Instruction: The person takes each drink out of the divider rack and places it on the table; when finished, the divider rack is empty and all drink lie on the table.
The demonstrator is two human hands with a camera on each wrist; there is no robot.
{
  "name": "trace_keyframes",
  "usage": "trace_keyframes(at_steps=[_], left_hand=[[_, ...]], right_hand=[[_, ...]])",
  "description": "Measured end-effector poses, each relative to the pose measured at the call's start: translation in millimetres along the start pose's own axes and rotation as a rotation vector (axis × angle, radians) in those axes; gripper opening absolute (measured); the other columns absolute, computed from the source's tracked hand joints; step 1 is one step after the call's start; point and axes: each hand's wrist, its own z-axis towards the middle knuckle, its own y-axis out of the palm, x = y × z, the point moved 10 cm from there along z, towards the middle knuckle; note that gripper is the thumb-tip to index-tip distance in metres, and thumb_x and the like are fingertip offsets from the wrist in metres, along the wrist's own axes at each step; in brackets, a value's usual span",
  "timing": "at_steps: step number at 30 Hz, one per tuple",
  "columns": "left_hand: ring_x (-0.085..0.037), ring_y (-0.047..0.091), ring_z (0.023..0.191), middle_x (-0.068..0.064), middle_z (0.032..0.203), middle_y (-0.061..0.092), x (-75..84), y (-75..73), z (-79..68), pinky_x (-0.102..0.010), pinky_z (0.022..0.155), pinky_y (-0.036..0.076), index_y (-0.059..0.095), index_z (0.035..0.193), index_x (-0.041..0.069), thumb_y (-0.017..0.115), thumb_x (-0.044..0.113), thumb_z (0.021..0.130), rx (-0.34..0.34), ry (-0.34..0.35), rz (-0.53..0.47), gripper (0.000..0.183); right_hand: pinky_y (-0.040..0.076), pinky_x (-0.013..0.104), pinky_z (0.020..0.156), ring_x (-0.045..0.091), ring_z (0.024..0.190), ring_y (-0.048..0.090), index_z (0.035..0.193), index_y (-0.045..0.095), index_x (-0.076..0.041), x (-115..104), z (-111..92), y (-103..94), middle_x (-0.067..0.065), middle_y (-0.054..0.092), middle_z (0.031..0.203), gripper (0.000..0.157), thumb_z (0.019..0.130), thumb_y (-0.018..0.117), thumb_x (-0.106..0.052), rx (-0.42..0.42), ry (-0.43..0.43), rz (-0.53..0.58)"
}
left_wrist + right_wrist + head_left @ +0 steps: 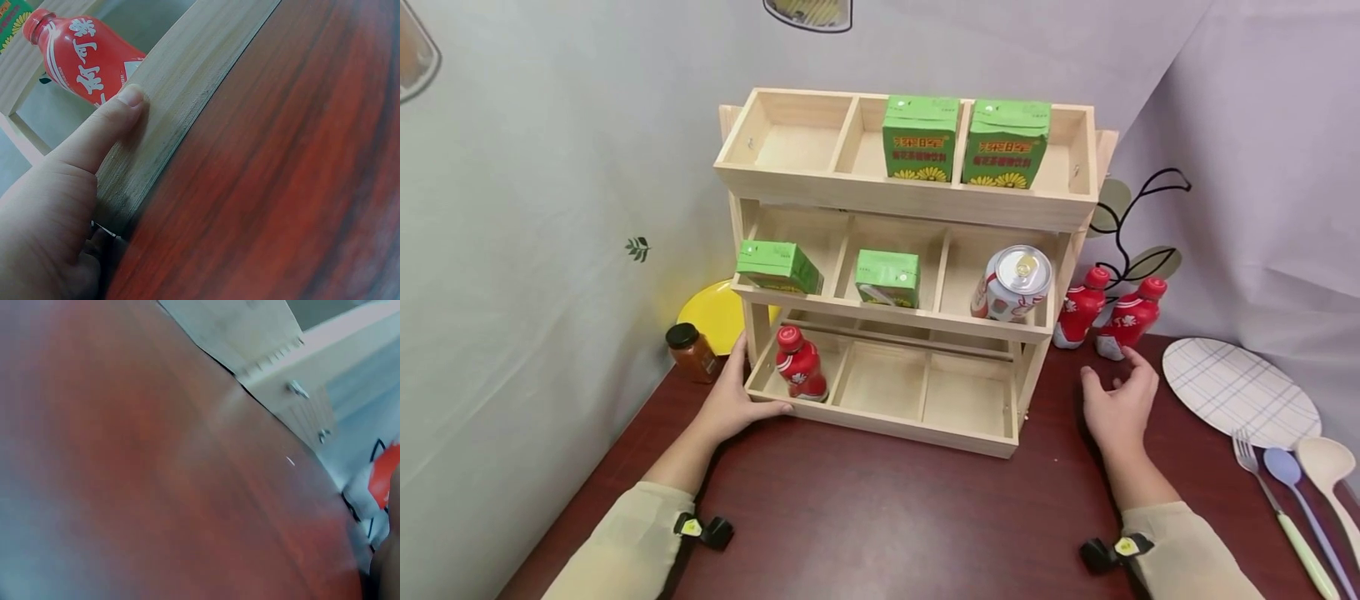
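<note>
A three-tier wooden shelf [895, 198] stands on the dark red table. My left hand [728, 402] grips its lower left corner, thumb laid on the bottom front board [156, 106] and the other fingers round the side. Just behind that thumb, a red bottle [802, 368] stands in the bottom left compartment. My right hand [1122, 410] is to the right of the shelf, holding nothing, with thumb and fingers loosely bent and spread apart. Its fingertips are close in front of two red bottles [1081, 310], [1127, 321]. Only a sliver of this hand shows in the right wrist view.
Green drink cartons [921, 142] sit on the top and middle tiers, with a can [1015, 283] at middle right. A brown-filled jar [691, 354] and yellow plate [715, 312] are at left. At right lie a checked plate [1240, 392], fork [1247, 454] and spoons [1283, 468].
</note>
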Motion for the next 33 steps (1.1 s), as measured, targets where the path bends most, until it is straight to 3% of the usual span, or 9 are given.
trace_keyframes(at_steps=[6, 13, 18, 26, 33], left_hand=[[-0.03, 0.039, 0.131, -0.011, 0.151, 0.031, 1.4, 0.0, -0.9, -0.035, 0.102, 0.036, 0.012, 0.155, 0.015, 0.095, 0.015, 0.057, -0.002, -0.002, 0.002, 0.129], [-0.032, 0.039, 0.13, -0.01, 0.15, 0.031, -2.2, 0.3, -1.5, -0.049, 0.101, 0.035, 0.012, 0.155, 0.016, 0.096, 0.016, 0.056, -0.002, -0.005, 0.0, 0.13], [-0.026, 0.039, 0.13, -0.007, 0.151, 0.031, -5.3, 0.5, -3.1, -0.042, 0.102, 0.036, 0.012, 0.156, 0.02, 0.096, 0.017, 0.057, 0.008, -0.017, 0.01, 0.13], [-0.022, 0.039, 0.129, -0.006, 0.151, 0.03, -10.3, 2.6, -10.9, -0.037, 0.1, 0.038, 0.011, 0.156, 0.021, 0.096, 0.021, 0.057, 0.004, -0.05, 0.045, 0.13], [-0.021, 0.04, 0.129, -0.005, 0.15, 0.031, -6.5, -0.3, -2.4, -0.03, 0.098, 0.038, 0.012, 0.155, 0.021, 0.095, 0.022, 0.058, 0.006, -0.023, 0.074, 0.128]], right_hand=[[0.04, 0.024, 0.087, 0.029, 0.109, 0.047, 0.136, 0.046, -0.004, -16, -18, 0.1, 0.013, 0.042, 0.131, 0.056, 0.084, 0.067, -0.005, -0.022, -0.099, 0.025], [0.041, 0.019, 0.085, 0.027, 0.107, 0.049, 0.134, 0.05, -0.006, -32, -40, 0.4, 0.011, 0.046, 0.128, 0.056, 0.082, 0.069, 0.0, -0.049, -0.195, 0.061], [0.044, 0.021, 0.086, 0.017, 0.109, 0.05, 0.131, 0.052, -0.002, -50, -56, -1.0, 0.011, 0.049, 0.128, 0.058, 0.077, 0.07, 0.008, -0.069, -0.291, 0.133], [0.044, 0.02, 0.089, 0.031, 0.111, 0.049, 0.12, 0.051, 0.017, -106, -86, -15.2, 0.033, 0.047, 0.124, 0.051, 0.071, 0.066, 0.02, -0.093, -0.44, 0.36], [0.044, 0.029, 0.094, 0.038, 0.113, 0.048, 0.107, 0.051, 0.024, -137, -113, -16.4, 0.04, 0.044, 0.117, 0.038, 0.072, 0.065, 0.017, -0.114, -0.642, 0.549]])
